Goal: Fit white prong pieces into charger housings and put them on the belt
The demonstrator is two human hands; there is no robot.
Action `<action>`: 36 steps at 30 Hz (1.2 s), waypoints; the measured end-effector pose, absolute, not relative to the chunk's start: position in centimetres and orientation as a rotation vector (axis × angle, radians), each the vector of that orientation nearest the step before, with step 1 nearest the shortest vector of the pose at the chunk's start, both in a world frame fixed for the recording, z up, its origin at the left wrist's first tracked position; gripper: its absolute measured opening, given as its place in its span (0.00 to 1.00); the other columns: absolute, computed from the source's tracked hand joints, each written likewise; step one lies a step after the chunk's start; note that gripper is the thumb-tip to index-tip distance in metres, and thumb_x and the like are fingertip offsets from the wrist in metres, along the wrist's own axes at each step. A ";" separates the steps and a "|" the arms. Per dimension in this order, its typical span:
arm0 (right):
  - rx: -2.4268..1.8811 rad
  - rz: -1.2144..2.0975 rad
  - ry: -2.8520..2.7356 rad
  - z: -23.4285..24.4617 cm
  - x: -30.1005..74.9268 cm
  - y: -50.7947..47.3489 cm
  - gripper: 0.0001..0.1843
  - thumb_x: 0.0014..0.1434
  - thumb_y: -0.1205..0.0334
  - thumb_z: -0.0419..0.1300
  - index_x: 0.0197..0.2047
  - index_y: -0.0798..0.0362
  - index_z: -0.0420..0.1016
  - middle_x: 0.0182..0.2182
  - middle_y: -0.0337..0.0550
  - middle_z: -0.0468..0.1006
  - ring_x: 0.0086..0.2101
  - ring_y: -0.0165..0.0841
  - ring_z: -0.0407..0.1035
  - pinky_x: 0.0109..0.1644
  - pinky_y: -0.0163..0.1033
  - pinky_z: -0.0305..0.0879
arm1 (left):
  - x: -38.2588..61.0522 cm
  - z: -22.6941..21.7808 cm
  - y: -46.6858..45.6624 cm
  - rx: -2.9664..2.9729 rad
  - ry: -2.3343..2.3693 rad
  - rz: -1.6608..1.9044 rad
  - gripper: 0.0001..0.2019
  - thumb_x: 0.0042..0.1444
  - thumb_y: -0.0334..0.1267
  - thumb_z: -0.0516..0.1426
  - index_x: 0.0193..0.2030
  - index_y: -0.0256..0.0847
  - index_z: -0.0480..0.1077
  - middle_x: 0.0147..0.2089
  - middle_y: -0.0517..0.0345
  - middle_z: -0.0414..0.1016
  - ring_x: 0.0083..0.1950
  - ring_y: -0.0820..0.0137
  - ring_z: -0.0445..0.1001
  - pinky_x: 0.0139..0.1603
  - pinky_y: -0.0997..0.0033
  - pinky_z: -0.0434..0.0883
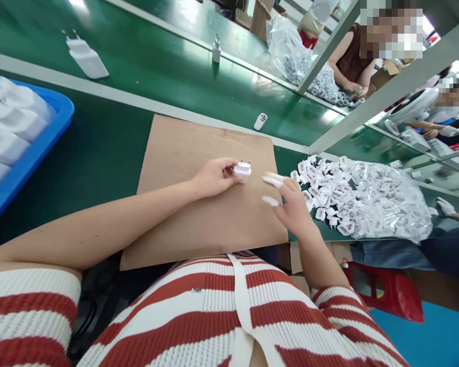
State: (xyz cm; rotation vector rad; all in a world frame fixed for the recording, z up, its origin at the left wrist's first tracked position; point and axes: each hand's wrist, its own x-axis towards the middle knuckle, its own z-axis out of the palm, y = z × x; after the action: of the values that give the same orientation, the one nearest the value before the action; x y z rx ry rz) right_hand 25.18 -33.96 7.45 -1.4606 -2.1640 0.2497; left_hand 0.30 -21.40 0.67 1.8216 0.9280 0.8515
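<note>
The cardboard sheet (199, 214) is plain brown, lying on a dark green table (145, 71). The plug (241, 171) over it is white, like the heap of parts (359, 201) to its right. A blue tray (46, 142) sits to its left. Nearer than the sheet are a red-and-white striped top (214, 316) and a red stool (390, 295).

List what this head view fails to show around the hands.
- White plug piece: head view, underside hidden by the left hand.
- Blue tray: head view, cut off by left edge.
- Pile of plug parts: head view, near edge hidden behind right hand; single pieces too small.
</note>
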 end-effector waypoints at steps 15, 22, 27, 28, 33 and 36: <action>-2.040 0.135 -1.759 3.9 34.5 -39.0 0.14 0.67 0.57 0.59 0.52 0.48 0.82 0.41 0.50 0.74 0.43 0.48 0.73 0.49 0.57 0.76 | -3.3 4.0 -3.4 1.661 1.890 0.930 0.25 0.57 0.55 0.67 0.53 0.41 0.71 0.52 0.52 0.80 0.63 0.51 0.70 0.66 0.48 0.61; -1.421 0.887 -1.381 5.3 26.7 -28.9 0.23 0.56 0.47 0.72 0.50 0.48 0.77 0.50 0.44 0.77 0.43 0.34 0.77 0.47 0.43 0.79 | 1.9 2.9 -5.7 2.053 1.717 1.168 0.38 0.63 0.61 0.62 0.72 0.39 0.61 0.74 0.45 0.61 0.78 0.50 0.49 0.74 0.44 0.49; -1.284 1.301 -1.058 4.2 23.9 -25.8 0.28 0.41 0.51 0.81 0.44 0.51 0.81 0.36 0.39 0.83 0.35 0.30 0.75 0.37 0.35 0.73 | 7.6 0.8 -4.8 1.987 1.705 0.800 0.37 0.57 0.53 0.66 0.67 0.34 0.68 0.68 0.33 0.72 0.72 0.39 0.64 0.70 0.46 0.58; -1.258 1.340 -1.022 4.0 23.9 -26.0 0.30 0.37 0.52 0.83 0.43 0.51 0.82 0.36 0.39 0.84 0.36 0.31 0.76 0.40 0.36 0.74 | 8.2 0.6 -4.5 1.954 1.745 0.786 0.30 0.60 0.50 0.63 0.64 0.34 0.70 0.64 0.34 0.75 0.69 0.40 0.67 0.69 0.45 0.58; -1.200 1.444 -0.949 3.5 25.8 -27.0 0.32 0.38 0.44 0.82 0.45 0.49 0.84 0.42 0.42 0.86 0.39 0.33 0.79 0.41 0.37 0.76 | 8.5 1.2 -6.1 2.022 1.665 0.855 0.18 0.64 0.43 0.56 0.57 0.38 0.75 0.56 0.42 0.80 0.62 0.46 0.72 0.68 0.46 0.58; -1.208 1.440 -0.956 3.5 26.5 -27.0 0.30 0.44 0.39 0.79 0.44 0.48 0.85 0.44 0.43 0.86 0.38 0.32 0.78 0.37 0.35 0.75 | 6.5 2.1 -10.5 2.126 1.430 0.857 0.20 0.63 0.44 0.57 0.58 0.39 0.77 0.54 0.44 0.82 0.59 0.47 0.74 0.68 0.46 0.60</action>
State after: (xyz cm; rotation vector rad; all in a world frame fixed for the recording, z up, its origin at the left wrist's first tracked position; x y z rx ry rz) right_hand 26.52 -26.97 3.53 -1.2075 -0.9559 1.4405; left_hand 6.50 -10.54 2.06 2.1258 1.4299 0.8569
